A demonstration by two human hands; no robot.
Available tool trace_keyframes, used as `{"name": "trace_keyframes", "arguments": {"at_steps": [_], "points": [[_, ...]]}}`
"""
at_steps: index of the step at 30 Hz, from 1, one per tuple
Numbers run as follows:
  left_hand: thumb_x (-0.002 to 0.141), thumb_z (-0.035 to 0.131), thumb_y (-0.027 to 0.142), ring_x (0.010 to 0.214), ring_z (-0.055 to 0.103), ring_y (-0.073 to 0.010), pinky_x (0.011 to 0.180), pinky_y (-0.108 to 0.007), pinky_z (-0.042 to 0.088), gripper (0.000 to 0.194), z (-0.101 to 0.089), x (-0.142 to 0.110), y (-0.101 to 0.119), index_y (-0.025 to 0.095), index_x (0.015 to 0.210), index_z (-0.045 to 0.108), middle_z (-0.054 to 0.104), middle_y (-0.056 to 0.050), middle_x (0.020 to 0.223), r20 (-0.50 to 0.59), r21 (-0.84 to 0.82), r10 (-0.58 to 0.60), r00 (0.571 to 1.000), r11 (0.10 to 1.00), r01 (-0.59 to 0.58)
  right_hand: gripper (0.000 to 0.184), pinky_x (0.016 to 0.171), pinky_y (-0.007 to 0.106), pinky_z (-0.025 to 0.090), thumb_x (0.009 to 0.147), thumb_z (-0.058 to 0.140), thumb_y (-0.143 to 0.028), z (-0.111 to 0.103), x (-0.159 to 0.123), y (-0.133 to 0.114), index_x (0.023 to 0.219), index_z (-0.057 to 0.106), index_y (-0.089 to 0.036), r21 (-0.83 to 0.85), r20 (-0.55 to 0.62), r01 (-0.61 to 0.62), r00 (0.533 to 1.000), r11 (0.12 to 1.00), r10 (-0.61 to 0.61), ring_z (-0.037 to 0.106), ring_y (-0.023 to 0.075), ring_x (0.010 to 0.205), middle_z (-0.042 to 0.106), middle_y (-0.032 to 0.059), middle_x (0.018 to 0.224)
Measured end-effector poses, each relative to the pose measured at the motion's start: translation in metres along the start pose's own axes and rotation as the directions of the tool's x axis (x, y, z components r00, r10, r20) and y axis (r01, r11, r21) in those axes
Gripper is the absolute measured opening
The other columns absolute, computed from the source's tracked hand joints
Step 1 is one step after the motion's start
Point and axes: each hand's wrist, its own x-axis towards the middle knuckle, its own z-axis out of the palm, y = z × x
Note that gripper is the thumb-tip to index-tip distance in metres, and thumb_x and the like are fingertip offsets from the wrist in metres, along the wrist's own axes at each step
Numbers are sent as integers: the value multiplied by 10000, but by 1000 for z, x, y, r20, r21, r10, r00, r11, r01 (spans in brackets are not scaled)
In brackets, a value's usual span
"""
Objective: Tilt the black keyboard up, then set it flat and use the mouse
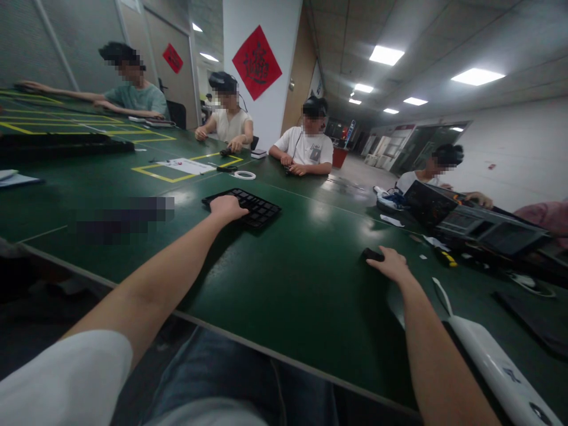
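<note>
My left hand (227, 208) lies over the left part of a flat black tray (264, 214) divided into small grid-like cells. Its thumb points right across the tray, while the other fingers are mostly hidden from me; the hand looks closed on it. Further right, my right hand (393, 263) grips a small, dark, rounded black object (373, 255) just above or on the green table (306, 278). Only the left end of that object sticks out of the fingers, so its kind is unclear.
A white device (492, 361) lies beside my right forearm. Behind it are a black open case (483, 225) and a yellow-and-black tool (447, 258). Across the table are a white tape roll (245, 175), paper (186, 166) and several people wearing headsets.
</note>
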Motion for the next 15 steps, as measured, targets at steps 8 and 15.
{"name": "trace_keyframes", "arguments": {"at_steps": [8, 15], "points": [[772, 499, 552, 929, 605, -270, 729, -284, 438, 456, 10, -33, 64, 132, 830, 668, 662, -145, 964, 5, -151, 219, 976, 965, -216, 411, 962, 504, 408, 712, 636, -269, 9, -12, -60, 1107, 633, -155, 197, 35, 227, 971, 954, -238, 552, 332, 1101, 640, 139, 1120], [806, 533, 487, 895, 598, -219, 758, -308, 453, 447, 18, -86, 113, 121, 1042, 632, 652, -112, 1014, -99, -528, 559, 823, 672, -520, 347, 939, 443, 463, 673, 657, -268, 16, -37, -128, 1009, 631, -185, 801, 35, 219, 912, 557, -409, 619, 259, 1016, 683, 74, 1070]]}}
